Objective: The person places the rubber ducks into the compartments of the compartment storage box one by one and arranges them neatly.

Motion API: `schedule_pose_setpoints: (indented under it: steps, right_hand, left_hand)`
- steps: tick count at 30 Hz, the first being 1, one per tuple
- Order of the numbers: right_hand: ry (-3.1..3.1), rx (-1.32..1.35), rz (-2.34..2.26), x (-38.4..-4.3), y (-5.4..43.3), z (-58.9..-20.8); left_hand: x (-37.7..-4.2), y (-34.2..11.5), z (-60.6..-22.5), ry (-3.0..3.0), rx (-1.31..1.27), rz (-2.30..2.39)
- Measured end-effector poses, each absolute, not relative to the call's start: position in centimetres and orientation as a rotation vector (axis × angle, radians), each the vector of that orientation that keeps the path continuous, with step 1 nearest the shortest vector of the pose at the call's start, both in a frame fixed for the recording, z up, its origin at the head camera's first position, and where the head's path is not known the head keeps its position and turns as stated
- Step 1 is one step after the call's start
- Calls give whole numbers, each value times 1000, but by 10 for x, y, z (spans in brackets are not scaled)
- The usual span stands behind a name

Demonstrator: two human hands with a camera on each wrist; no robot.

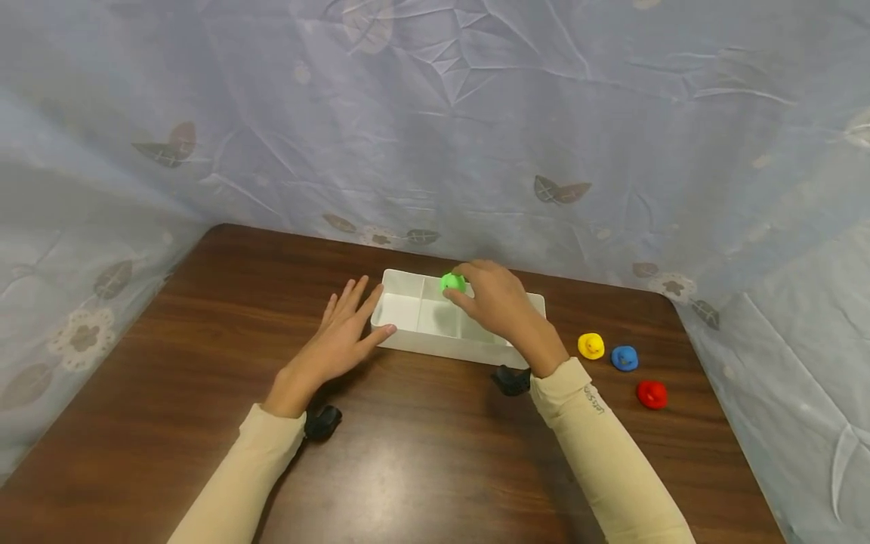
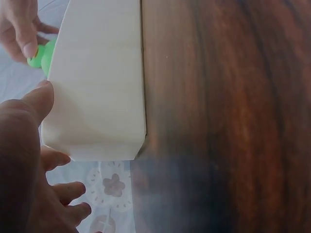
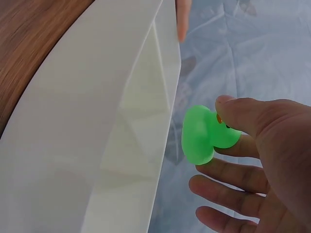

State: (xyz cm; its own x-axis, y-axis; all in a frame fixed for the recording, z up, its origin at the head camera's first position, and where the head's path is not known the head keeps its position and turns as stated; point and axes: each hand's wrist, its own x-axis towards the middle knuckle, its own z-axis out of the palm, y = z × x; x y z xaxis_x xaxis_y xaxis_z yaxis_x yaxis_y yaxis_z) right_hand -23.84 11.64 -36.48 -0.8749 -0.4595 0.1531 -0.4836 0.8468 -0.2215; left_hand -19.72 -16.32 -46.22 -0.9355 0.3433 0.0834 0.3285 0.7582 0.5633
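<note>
My right hand (image 1: 499, 297) pinches a green rubber duck (image 3: 198, 136) between thumb and fingers. In the head view the duck overlaps the back of a white divided box (image 1: 448, 344), near its middle compartments. The right wrist view shows the duck by the head, its rounded body facing the box. At the box's left end, my left hand (image 1: 340, 336) has its fingers spread and straight. Its thumb lies along the front rim, and the other fingertips reach round the end wall, as the left wrist view shows.
A yellow duck (image 1: 590, 346), a blue duck (image 1: 624, 358) and a red duck (image 1: 652, 394) stand on the brown wooden table (image 1: 408, 453) right of the box. A pale patterned cloth (image 1: 435, 136) hangs behind the table and along its sides.
</note>
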Motion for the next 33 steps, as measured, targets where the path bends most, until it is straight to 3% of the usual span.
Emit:
schedule_pose_setpoints:
  steps: [14,33]
  right_hand:
    - [-2885,942,313,-240,72,-369]
    - [-2913,989,260,-239,50,-371]
  left_hand:
    - [-198,-161,-461,2911,570,907]
    - [-199,-163,-460,2907,546,892]
